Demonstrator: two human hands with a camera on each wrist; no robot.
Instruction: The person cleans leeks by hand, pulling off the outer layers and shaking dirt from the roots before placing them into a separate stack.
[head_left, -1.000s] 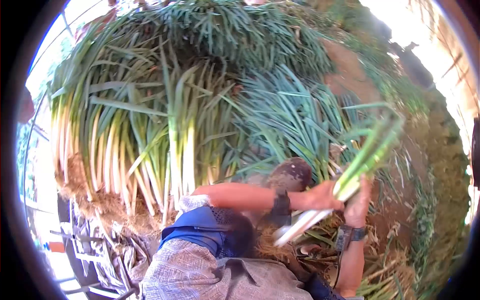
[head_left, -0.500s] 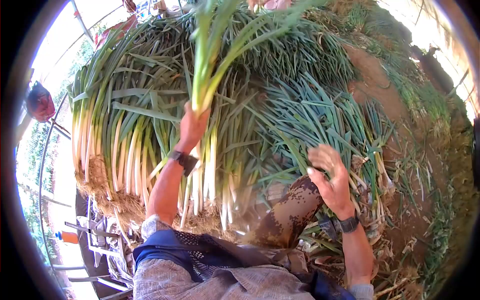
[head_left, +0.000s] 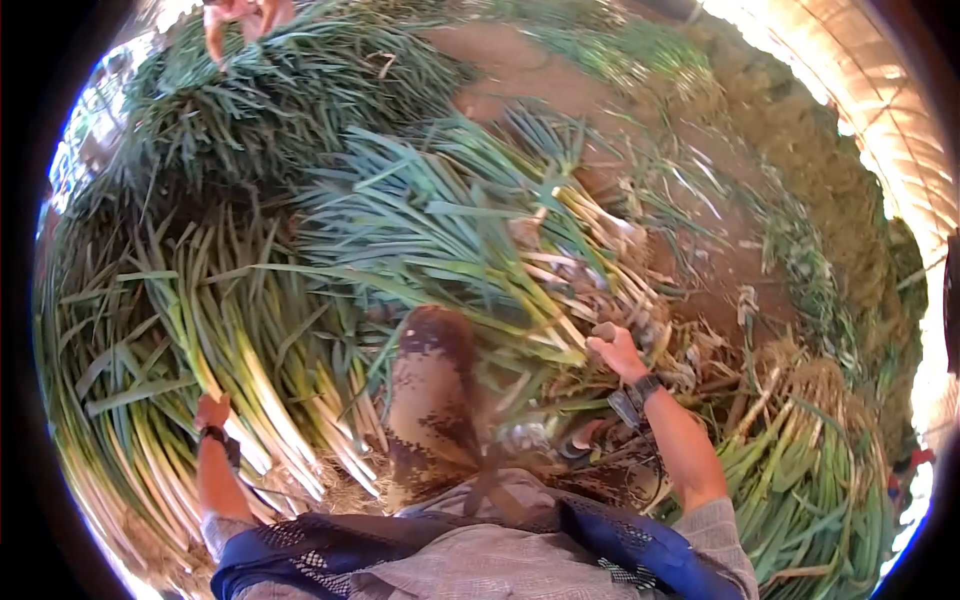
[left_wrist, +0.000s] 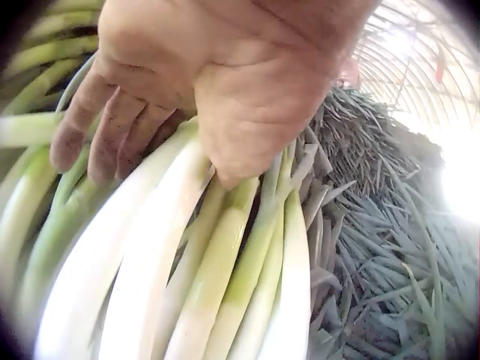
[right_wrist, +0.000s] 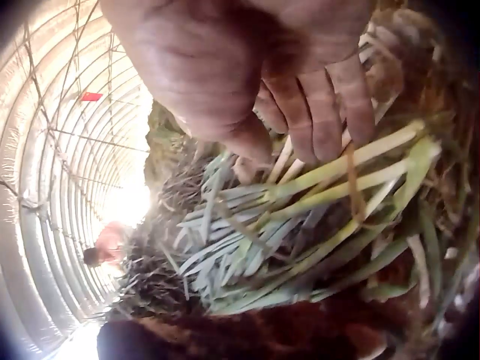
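Setting: a worker crouches among heaped long green onions under a hooped roof (right_wrist: 52, 150); bare soil floor (head_left: 520, 70) shows at upper centre of the head view.
Left hand: the left hand (head_left: 212, 410), lower left of the head view, lies flat on the stacked onions (head_left: 270, 390); the wrist view shows the fingers (left_wrist: 112, 135) relaxed and nearly straight, the palm against the white shanks, nothing gripped.
Right hand: the right hand (head_left: 618, 350), right of centre, reaches into the loose onions (head_left: 470, 230); its fingers (right_wrist: 322, 112) point down with the tips on the pale green stalks; no stalk appears closed in the hand.
Where the onions lie: the stacked onions fill the lower left, shanks side by side; the loose onions spread across the middle, leaves fanning to the upper left, pale ends toward the right hand.
Between the hands: a mottled brown trouser leg (head_left: 432, 390) at lower centre.
Handling: one stalk is likely light; the shank looks firm and smooth, possibly slick; the leaves look soft and easily creased; best taken round the shank, just above the roots.
Background: a second person (right_wrist: 105, 244), small and blurred, at left of the right wrist view.
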